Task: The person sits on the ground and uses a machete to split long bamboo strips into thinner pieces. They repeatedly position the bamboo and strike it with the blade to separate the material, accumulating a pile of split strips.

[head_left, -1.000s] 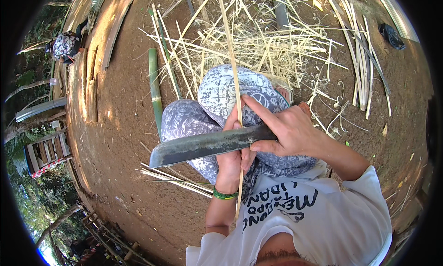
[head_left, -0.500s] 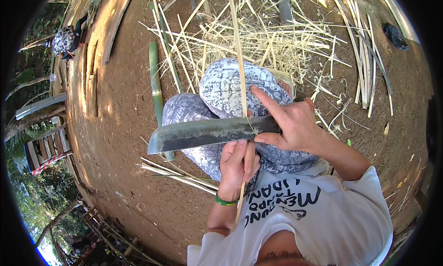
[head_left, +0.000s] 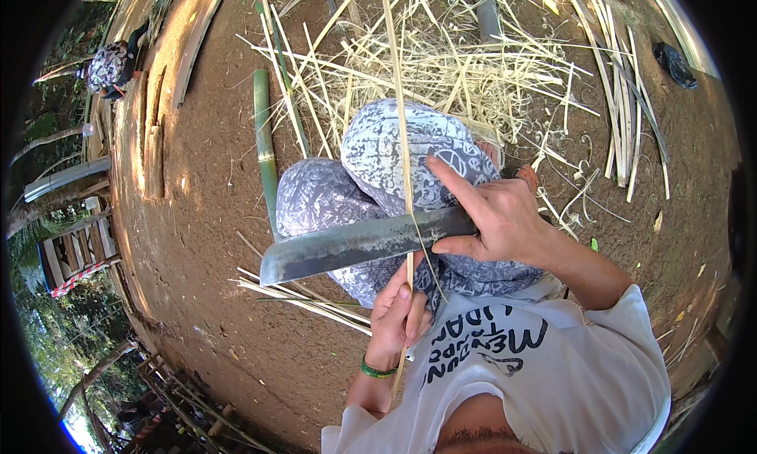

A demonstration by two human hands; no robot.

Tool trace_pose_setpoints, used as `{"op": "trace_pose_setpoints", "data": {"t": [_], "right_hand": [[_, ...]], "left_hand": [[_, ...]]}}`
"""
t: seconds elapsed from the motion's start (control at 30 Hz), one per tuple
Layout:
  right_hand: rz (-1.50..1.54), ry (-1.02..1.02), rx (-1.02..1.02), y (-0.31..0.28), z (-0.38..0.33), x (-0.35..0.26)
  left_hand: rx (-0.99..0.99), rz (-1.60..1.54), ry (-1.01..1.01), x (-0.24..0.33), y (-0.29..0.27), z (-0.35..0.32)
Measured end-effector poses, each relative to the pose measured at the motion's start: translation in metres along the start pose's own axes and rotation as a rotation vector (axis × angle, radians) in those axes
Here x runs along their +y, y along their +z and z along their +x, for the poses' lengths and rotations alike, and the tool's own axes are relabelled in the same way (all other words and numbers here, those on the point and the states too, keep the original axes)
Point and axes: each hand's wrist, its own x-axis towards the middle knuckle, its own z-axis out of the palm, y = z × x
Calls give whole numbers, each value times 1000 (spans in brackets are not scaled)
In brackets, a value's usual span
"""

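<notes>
A long, pale bamboo strip [head_left: 401, 131] runs from the far edge, across my raised knee and under a wide machete blade [head_left: 339, 246], towards my body. My left hand [head_left: 397, 310] pinches the strip just on the near side of the blade. The machete lies crosswise over the strip, its broad tip to the left. My right hand [head_left: 505, 221] grips it at the right end, forefinger stretched out and thumb along the near edge; the handle is hidden. A thin shaving [head_left: 426, 257] curls off where blade and strip meet.
Beyond my knees spreads a heap of bamboo strips and curly shavings [head_left: 473, 83]. A green bamboo pole [head_left: 264, 139] lies left of my knees, with more strips [head_left: 315, 302] nearer. At the right lie a strip bundle [head_left: 623, 99] and a black bag [head_left: 674, 64]. Another person [head_left: 110, 68] is far left.
My left hand has drawn the strip towards my body and slightly left. The machete's tip has dipped nearer to me, and a longer shaving hangs at the blade.
</notes>
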Motion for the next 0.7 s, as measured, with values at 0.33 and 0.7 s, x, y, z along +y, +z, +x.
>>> {"op": "trace_pose_setpoints", "data": {"t": [0.33,0.7], "right_hand": [[-67,-53,23,1,-3,-7],[76,134,128,3,3,20]], "left_hand": [[-43,-80,-23,-16,-17,-36],[70,-78,-160,-40,-33,-84]]}}
